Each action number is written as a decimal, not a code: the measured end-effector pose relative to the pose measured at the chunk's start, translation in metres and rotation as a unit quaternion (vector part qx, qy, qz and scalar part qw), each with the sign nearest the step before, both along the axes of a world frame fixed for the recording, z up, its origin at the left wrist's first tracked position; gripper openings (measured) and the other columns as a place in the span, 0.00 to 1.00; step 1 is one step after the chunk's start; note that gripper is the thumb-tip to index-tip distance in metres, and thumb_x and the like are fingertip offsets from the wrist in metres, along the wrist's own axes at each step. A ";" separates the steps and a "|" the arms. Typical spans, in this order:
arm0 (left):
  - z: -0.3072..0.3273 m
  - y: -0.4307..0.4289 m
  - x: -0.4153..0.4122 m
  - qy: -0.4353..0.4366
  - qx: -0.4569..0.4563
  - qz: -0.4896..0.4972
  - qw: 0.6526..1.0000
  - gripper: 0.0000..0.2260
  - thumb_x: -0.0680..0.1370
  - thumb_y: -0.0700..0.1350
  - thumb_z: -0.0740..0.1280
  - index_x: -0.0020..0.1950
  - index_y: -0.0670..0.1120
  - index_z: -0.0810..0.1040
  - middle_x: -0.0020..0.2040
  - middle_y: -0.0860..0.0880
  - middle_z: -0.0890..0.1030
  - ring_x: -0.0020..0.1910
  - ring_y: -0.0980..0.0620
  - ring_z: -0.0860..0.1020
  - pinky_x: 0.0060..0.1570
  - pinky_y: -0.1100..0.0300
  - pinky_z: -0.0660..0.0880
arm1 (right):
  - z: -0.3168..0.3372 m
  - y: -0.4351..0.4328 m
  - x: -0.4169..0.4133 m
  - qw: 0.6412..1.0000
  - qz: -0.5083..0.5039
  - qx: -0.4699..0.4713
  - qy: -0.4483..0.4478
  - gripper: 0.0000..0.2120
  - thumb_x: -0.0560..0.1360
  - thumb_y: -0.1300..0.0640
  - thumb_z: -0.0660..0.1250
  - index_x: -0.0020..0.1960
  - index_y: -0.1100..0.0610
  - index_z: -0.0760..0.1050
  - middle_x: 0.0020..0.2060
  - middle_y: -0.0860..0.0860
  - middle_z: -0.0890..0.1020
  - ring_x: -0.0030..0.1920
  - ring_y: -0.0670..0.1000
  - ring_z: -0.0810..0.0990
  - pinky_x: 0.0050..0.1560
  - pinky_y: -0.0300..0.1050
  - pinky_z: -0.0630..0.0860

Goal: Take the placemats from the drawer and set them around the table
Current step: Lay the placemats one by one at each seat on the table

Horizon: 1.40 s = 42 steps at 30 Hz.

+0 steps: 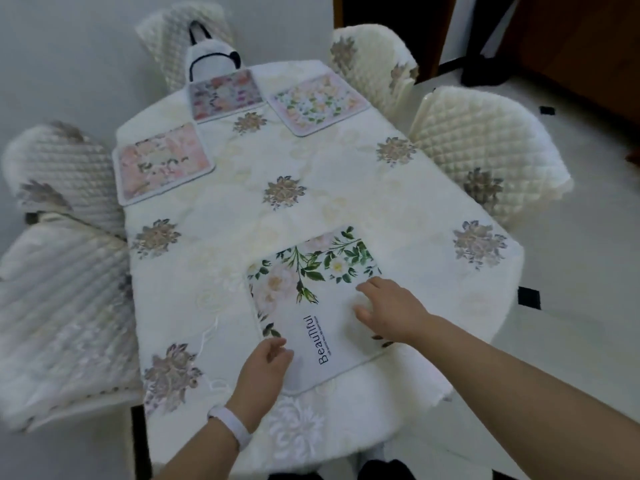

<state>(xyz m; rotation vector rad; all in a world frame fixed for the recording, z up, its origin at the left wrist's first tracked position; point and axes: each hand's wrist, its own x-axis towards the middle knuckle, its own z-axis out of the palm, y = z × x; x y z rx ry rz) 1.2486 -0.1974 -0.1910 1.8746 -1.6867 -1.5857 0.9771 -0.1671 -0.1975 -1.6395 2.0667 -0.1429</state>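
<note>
One desk (311,202) carries four placemats, one leafy placemat (311,299) beneath the left hand (266,365) and right hand (391,310) and three pink placemats (162,162) well beyond them, with five chairs (485,157) around and one bag (211,60).

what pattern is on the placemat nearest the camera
The placemat is white with green leaves, pale flowers and the word Beautiful, seen in the head view.

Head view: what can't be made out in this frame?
- Small print beside "Beautiful" on the near placemat: head view, too small and blurred.
- Whether the left hand pinches that placemat's corner: head view, its own fingers hide it.
- Drawer: outside the head view.
- Near left chair: head view, blurred.
</note>
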 end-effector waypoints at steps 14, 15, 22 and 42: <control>-0.017 0.084 -0.053 0.204 0.304 0.350 0.862 0.03 0.78 0.38 0.68 0.50 0.43 0.75 0.46 0.44 0.80 0.45 0.48 0.81 0.42 0.56 0.77 | -0.038 -0.153 0.012 0.981 0.181 -0.007 0.067 0.29 0.77 0.43 0.59 0.73 0.56 0.64 0.72 0.58 0.67 0.70 0.60 0.65 0.66 0.58 0.68; -0.019 0.084 -0.056 0.220 0.294 0.374 0.852 0.05 0.77 0.36 0.68 0.50 0.43 0.74 0.45 0.44 0.79 0.43 0.48 0.80 0.41 0.57 0.77 | -0.041 -0.161 0.011 0.980 0.187 -0.009 0.075 0.29 0.77 0.43 0.60 0.73 0.56 0.65 0.72 0.57 0.67 0.70 0.60 0.65 0.67 0.58 0.67; -0.039 0.086 -0.069 0.236 0.250 0.448 0.825 0.13 0.72 0.35 0.73 0.52 0.42 0.73 0.47 0.43 0.80 0.47 0.47 0.81 0.40 0.58 0.77 | -0.054 -0.188 0.007 0.969 0.223 -0.015 0.106 0.31 0.73 0.37 0.61 0.69 0.56 0.66 0.65 0.59 0.69 0.65 0.61 0.68 0.65 0.58 0.66; -0.044 0.085 -0.052 0.187 0.050 0.445 0.874 0.13 0.74 0.32 0.71 0.52 0.47 0.78 0.48 0.47 0.86 0.46 0.48 0.84 0.47 0.47 0.82 | -0.052 -0.123 -0.039 0.994 0.024 0.064 -0.080 0.09 0.73 0.52 0.64 0.52 0.53 0.71 0.40 0.47 0.75 0.39 0.46 0.73 0.32 0.40 0.64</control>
